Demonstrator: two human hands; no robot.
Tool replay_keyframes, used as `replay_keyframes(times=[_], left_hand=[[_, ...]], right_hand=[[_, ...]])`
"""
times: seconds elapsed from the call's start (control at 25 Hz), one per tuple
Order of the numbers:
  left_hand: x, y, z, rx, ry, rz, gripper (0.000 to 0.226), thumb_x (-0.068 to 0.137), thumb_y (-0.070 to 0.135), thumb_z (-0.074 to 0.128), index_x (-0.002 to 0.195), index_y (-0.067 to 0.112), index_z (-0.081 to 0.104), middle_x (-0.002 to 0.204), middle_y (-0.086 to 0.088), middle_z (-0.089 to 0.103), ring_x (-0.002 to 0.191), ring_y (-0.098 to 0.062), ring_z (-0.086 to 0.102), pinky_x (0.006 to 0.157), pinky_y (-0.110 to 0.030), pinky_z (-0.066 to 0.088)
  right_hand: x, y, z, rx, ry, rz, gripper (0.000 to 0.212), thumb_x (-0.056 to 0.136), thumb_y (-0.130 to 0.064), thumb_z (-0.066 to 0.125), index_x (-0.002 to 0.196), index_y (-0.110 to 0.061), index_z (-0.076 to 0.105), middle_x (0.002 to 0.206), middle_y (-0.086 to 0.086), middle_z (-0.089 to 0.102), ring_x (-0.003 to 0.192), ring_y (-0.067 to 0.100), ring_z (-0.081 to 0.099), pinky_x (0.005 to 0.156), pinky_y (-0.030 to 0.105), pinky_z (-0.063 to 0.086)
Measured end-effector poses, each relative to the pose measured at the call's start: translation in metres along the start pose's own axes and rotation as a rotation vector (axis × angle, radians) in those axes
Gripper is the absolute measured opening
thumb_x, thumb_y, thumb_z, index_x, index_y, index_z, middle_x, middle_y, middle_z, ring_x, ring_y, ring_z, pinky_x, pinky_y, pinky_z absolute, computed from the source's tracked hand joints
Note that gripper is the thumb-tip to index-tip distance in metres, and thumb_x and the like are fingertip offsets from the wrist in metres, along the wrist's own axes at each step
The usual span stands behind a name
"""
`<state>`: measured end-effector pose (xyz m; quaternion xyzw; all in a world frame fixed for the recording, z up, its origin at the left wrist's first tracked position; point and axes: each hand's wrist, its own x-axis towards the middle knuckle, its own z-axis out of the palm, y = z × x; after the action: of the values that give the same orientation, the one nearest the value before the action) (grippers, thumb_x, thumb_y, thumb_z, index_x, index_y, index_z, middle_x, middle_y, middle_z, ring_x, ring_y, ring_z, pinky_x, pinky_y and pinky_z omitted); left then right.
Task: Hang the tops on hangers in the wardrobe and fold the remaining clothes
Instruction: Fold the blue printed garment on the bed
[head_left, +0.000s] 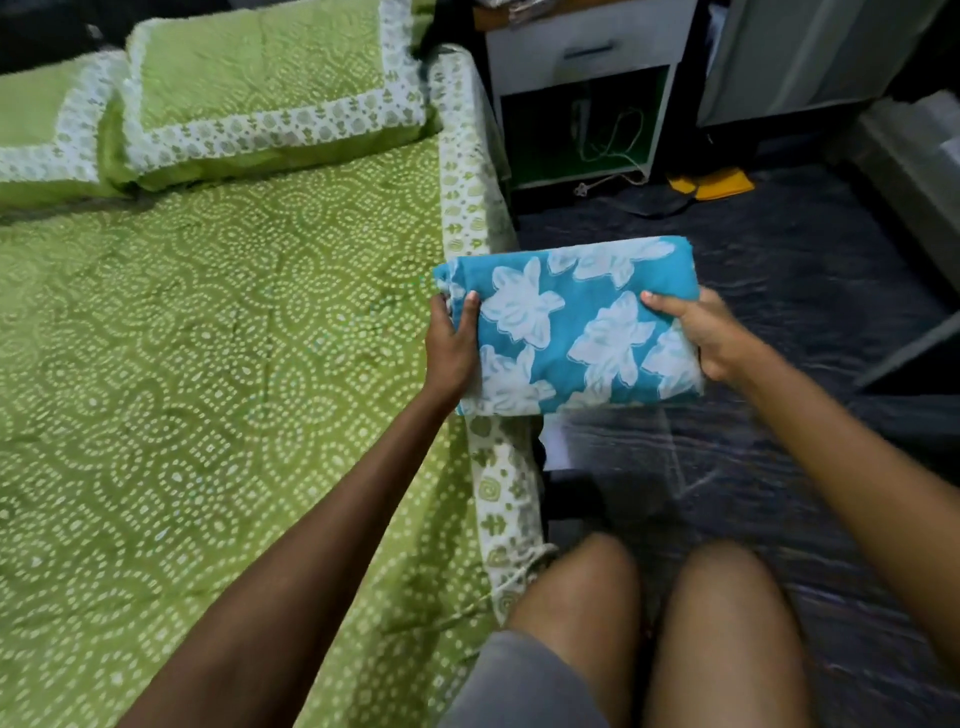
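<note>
Bedside: folded cloth (566, 327) between both grips.

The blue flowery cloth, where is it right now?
In the head view, the folded blue cloth is held between the left hand and right hand, over the right edge of the green bed.

No legible text anywhere.

A blue cloth with white flowers (571, 322), folded into a flat rectangle, is held over the bed's edge.
</note>
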<state>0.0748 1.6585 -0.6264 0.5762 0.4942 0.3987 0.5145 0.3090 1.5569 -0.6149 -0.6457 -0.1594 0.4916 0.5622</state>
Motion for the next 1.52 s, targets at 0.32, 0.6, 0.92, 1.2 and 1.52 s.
replay_keyframes(times=[0.32,0.6,0.92,1.2,1.52], left_hand=[[0.013,0.133,0.095,0.004,-0.1,-0.103,0.033,0.098,0.03,0.046,0.12,0.006,0.048,0.109,0.0,0.062,0.092,-0.009,0.063,0.075,-0.02,0.053],[0.019,0.326,0.12,0.046,-0.203,-0.212,0.008,0.087,0.018,0.051,0.089,0.01,0.052,0.085,0.004,0.056,0.076,-0.009,0.053,0.067,-0.02,0.045],[0.062,0.456,0.179,-0.016,-0.402,-0.121,0.018,0.087,-0.005,0.047,0.1,0.006,0.049,0.085,-0.003,0.06,0.072,-0.011,0.058,0.061,-0.021,0.052],[0.183,0.5,0.265,-0.121,-0.542,-0.058,0.03,0.089,-0.001,0.052,0.118,0.008,0.051,0.105,-0.001,0.063,0.084,-0.01,0.064,0.065,-0.018,0.056],[0.348,0.578,0.423,-0.075,-0.807,-0.027,0.022,0.091,0.011,0.058,0.113,0.01,0.053,0.111,-0.012,0.065,0.089,-0.023,0.067,0.077,-0.035,0.058]], right_hand=[[-0.018,-0.132,-0.087,0.055,0.031,0.021,0.021,0.086,-0.009,0.063,0.107,-0.01,0.058,0.09,0.006,0.067,0.065,0.014,0.068,0.057,0.031,0.058],[-0.099,-0.308,-0.115,0.081,0.069,0.139,0.036,0.077,0.003,0.049,0.111,0.004,0.057,0.098,0.021,0.061,0.075,0.032,0.062,0.066,0.041,0.056],[-0.111,-0.442,-0.159,0.019,0.147,0.063,0.026,0.076,0.009,0.041,0.091,-0.002,0.059,0.082,0.01,0.065,0.064,0.022,0.063,0.054,0.028,0.056],[-0.017,-0.526,-0.193,0.114,0.31,-0.097,0.028,0.082,0.011,0.048,0.106,0.0,0.058,0.085,0.011,0.066,0.069,0.025,0.064,0.055,0.03,0.057],[0.085,-0.622,-0.25,0.314,0.545,-0.235,0.021,0.084,0.008,0.052,0.101,-0.002,0.061,0.075,0.005,0.072,0.06,0.017,0.069,0.058,0.031,0.057]])
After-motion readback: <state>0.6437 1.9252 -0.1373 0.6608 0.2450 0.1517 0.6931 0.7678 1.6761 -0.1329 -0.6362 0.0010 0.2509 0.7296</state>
